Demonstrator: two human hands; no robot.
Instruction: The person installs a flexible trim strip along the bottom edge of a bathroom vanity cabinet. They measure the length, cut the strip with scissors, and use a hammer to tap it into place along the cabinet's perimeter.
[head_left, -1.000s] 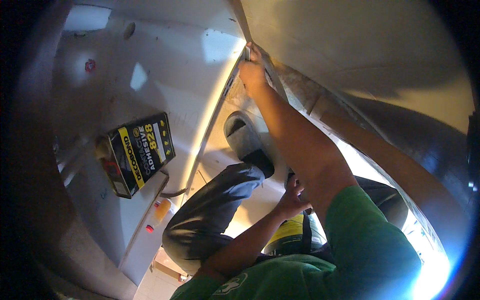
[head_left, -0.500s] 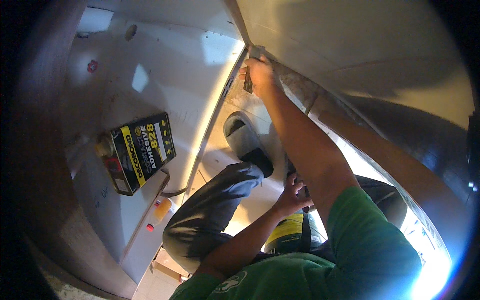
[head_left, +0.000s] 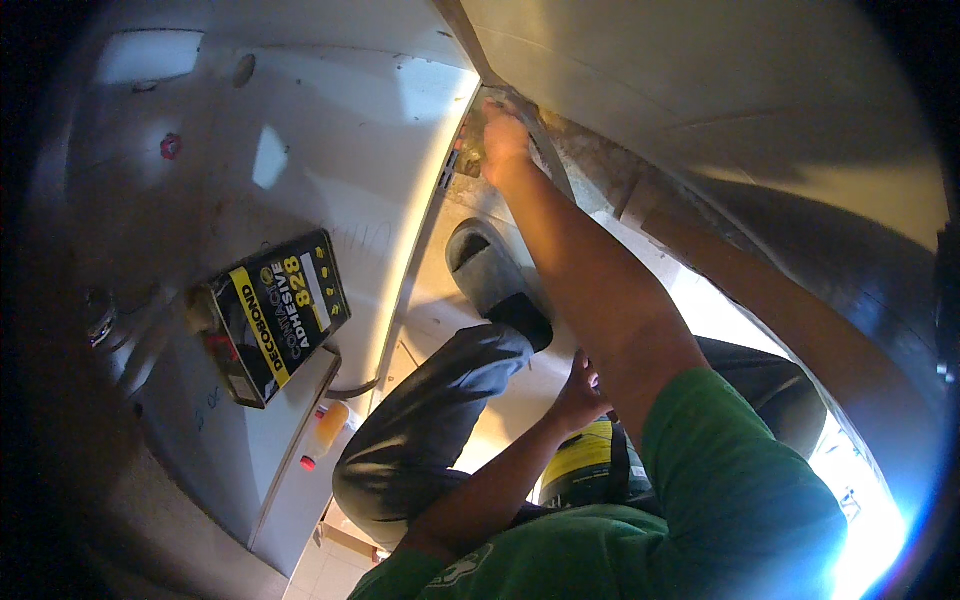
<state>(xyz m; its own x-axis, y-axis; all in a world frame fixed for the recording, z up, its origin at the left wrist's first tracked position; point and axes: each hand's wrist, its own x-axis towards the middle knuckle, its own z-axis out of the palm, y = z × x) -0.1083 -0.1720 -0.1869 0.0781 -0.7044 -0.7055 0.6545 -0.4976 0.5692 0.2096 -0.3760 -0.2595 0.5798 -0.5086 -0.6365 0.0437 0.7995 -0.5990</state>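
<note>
Black tin (head_left: pixel 280 315): I see it at left, printed face toward my camera.
Right hand (head_left: pixel 506 138): fingers curled by the corner (head_left: pixel 480 79); I cannot tell what they hold.
Grey strip (head_left: pixel 553 166): just beside this hand, its long axis slanting from the corner toward lower right.
Left hand (head_left: pixel 577 401): near the yellow-black container (head_left: pixel 578 463); its hold I cannot tell.

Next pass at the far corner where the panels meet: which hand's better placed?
Right, I'd say. The right hand is up at the corner, right arm stretched out; the left hand is back near the tub between the knees, partly behind that arm.
</note>
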